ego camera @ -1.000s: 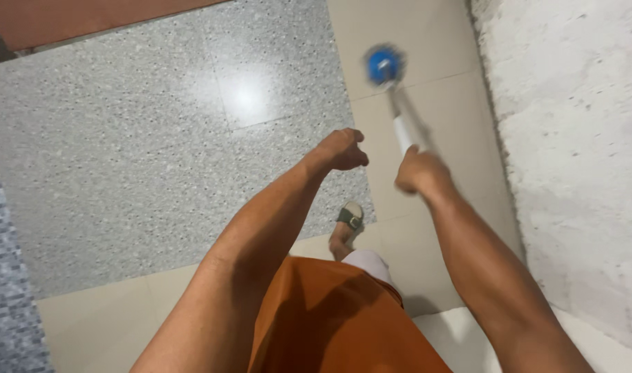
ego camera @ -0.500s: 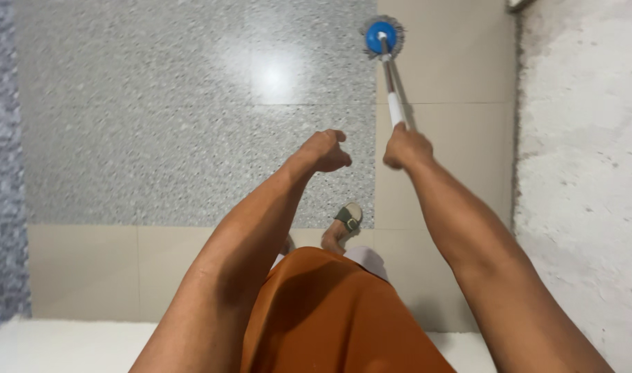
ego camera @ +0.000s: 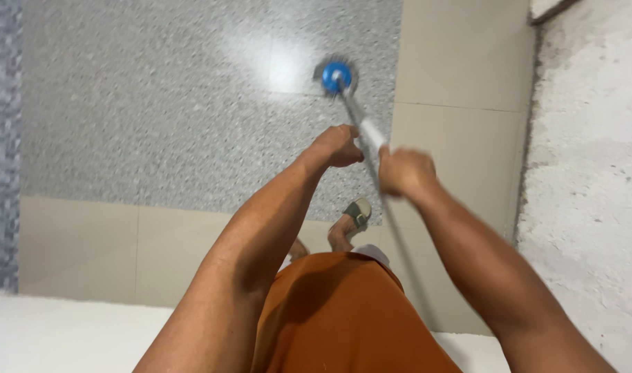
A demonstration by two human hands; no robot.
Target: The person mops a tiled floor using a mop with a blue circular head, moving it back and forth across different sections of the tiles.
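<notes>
Mop (ego camera: 336,76) handle blurred between both hands (ego camera: 404,170).

Mop head (ego camera: 336,76) on speckled floor (ego camera: 157,103) ahead of both hands (left (ego camera: 338,146), right (ego camera: 402,170)), wall (ego camera: 592,173) apparently rightward.

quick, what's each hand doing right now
left hand: closed, at the mop handle; grip on it cannot be told
right hand: closed on the mop handle

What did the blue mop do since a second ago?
The round blue mop head slid left, off the plain beige tiles onto the speckled grey floor. The left hand, apart before, now sits against the white pole. The right hand stayed closed around it; the sandalled foot stayed put.
</notes>
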